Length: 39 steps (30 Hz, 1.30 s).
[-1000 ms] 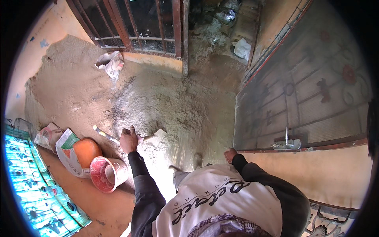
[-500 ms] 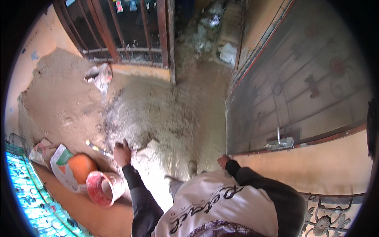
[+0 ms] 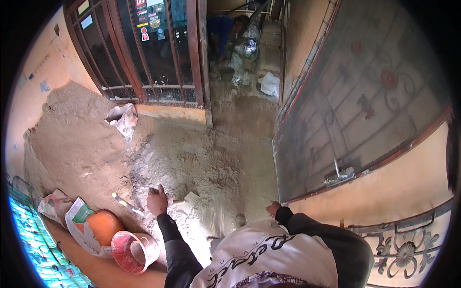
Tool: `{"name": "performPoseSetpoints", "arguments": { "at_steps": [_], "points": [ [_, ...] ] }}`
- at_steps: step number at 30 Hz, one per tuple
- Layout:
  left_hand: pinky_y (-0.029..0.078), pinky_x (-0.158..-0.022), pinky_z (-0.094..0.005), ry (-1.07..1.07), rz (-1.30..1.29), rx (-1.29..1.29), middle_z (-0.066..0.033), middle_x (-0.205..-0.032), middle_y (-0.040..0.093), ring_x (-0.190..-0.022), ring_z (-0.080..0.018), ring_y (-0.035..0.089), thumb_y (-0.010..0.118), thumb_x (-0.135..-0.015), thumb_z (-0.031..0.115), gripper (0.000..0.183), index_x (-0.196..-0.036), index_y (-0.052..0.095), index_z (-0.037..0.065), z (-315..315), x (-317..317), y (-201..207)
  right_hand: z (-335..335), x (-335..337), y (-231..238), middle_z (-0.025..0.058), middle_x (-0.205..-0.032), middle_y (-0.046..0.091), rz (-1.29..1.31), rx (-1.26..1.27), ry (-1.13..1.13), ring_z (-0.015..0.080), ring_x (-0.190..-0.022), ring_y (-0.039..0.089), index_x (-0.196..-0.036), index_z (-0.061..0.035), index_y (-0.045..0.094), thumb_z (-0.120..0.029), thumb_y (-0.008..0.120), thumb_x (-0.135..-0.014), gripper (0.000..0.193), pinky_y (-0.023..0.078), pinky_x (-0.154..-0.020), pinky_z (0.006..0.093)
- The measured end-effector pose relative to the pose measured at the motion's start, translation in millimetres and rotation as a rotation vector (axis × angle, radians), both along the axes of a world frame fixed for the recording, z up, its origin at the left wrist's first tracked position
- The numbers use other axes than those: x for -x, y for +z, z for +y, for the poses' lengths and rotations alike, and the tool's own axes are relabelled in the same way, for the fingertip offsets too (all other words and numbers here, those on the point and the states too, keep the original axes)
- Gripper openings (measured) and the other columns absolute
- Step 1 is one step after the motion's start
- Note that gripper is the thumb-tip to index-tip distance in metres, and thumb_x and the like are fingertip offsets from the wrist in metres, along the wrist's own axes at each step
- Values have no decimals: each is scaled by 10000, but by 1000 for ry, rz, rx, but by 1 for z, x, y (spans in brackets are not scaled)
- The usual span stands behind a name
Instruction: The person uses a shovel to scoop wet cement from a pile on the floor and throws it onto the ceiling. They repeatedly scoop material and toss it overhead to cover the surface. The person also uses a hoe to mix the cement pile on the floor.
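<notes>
The left hand stays closed on a trowel beyond the bucket, leaving mortar rough; the right hand curls, contents unclear.

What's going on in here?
Someone is working over rough, wet-looking mortar. Their left hand appears closed on a flat-bladed tool, its pale blade at the mortar. The right hand is near the wall; I can't tell whether it touches it or holds anything. Off to the left are a red bucket and a sack.
</notes>
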<state>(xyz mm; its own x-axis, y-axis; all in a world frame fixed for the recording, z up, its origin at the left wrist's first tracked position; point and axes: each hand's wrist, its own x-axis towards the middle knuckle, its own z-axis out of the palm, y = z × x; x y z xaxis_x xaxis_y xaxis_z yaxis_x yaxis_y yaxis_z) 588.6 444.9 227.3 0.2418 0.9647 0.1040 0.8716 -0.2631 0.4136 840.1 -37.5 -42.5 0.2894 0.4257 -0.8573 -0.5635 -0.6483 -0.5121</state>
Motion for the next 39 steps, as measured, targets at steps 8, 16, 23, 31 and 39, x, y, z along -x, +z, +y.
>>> {"name": "performPoseSetpoints", "arguments": {
  "at_steps": [8,16,23,31,39],
  "points": [
    [485,-700,-452,-188,0,115,-124,-771,684,-774,-334,657,599,-835,504,447,-831,627,58,4,0,2,27,48,-11,68,-726,592,-253,105,30,238,-505,546,-933,-95,595,-333,571,-848,254,447,-425,413],
    [493,-701,-452,-286,33,134,-135,-789,679,-780,-347,654,621,-800,564,487,-833,627,78,7,7,-5,53,95,30,81,-671,567,-272,148,-45,226,-484,539,-931,-79,572,-185,642,-800,183,426,-388,378],
    [492,-679,-463,-318,0,109,-145,-778,677,-767,-357,653,628,-801,538,459,-789,634,79,-2,-1,-7,22,113,-27,237,-932,665,-525,322,271,362,-871,653,-975,-12,666,-363,653,-723,433,518,-812,419],
    [497,-691,-461,-307,-14,128,-153,-768,674,-773,-352,656,638,-789,531,444,-780,633,87,-3,8,-10,43,139,6,131,-634,582,-310,241,83,271,-481,578,-870,-16,590,-203,651,-823,203,486,-398,413],
    [495,-701,-464,-314,-24,123,-158,-776,675,-779,-350,656,638,-790,535,455,-795,634,81,-5,15,-5,58,146,5,126,-589,563,-326,183,71,261,-451,563,-905,-21,582,-144,645,-829,158,466,-382,411]
  ]
}}
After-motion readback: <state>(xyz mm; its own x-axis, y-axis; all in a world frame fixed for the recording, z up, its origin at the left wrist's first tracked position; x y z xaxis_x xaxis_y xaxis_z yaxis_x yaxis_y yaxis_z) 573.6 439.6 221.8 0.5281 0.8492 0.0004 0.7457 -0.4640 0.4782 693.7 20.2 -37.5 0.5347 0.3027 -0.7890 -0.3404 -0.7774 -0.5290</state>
